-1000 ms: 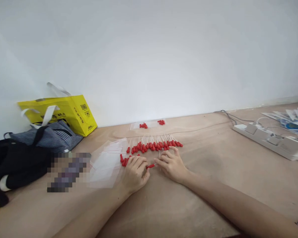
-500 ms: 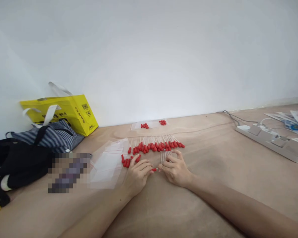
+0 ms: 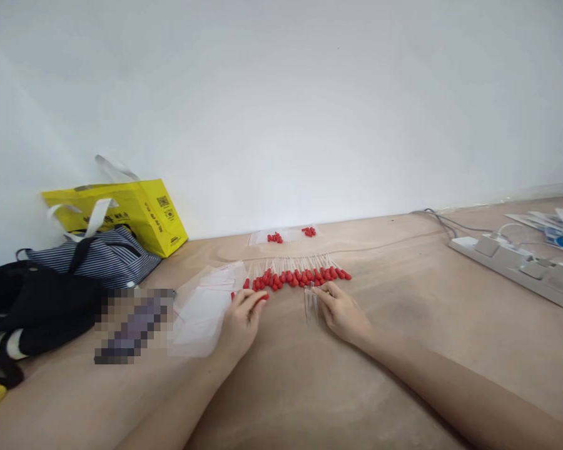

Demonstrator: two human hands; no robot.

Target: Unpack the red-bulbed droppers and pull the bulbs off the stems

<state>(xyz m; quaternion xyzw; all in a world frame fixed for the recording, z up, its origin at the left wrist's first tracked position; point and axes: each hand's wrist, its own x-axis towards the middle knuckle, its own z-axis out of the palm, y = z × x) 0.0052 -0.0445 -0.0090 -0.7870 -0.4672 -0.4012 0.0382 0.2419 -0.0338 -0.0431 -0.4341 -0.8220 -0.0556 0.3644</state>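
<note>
A yellow bag (image 3: 156, 219) stands left, a white power strip (image 3: 511, 271) right.

Lit softly and fairly brightly, palest on the wall (image 3: 291, 156) at centre, fading to grey toward the upper corners. Shadowed mildly on the bench (image 3: 338, 400) under the right forearm (image 3: 431, 365), lower right. Stretched toward the frame's edges. Blurred slightly on the red tips (image 3: 308, 275) and clear tubes (image 3: 308, 306), centre. Pixelated in coarse blocks over a dark object (image 3: 138, 328) at left.
</note>
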